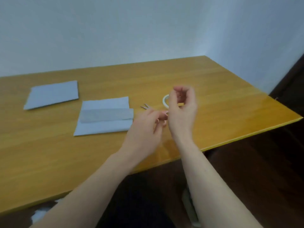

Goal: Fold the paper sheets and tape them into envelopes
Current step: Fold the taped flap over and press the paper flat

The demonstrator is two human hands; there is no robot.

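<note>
Both hands are up over the bench [213, 99], working at cutting a strip of tape. The left hand [144, 129] has its fingers curled through what look like the handles of a small pair of scissors [145, 106] — the blade tips poke out just past the knuckles, pointing away from the person. The right hand [181, 106] is lifted a little higher, fingers bent and thumb brought toward them as if pinching a tape end, but the motion blur hides any strip, so I cannot tell whether it really holds anything. The tape roll [165, 100] lies flat on the bench just behind that hand, half covered by it.

The half-folded sheet [105, 116] lies to the left of the hands, its middle flap turned down over the body. A second folded sheet [52, 94] rests farther left and back, well apart.

To do this step well, I would say the strip wants to be pulled taut and clear of the roll before the blades close — slack tape curls and sticks to itself. Cut square, keep the free end pinched, then carry it straight to the flap's edge and press from the middle outward, so the seam lies flat and the sheet underneath does not slide.
</note>
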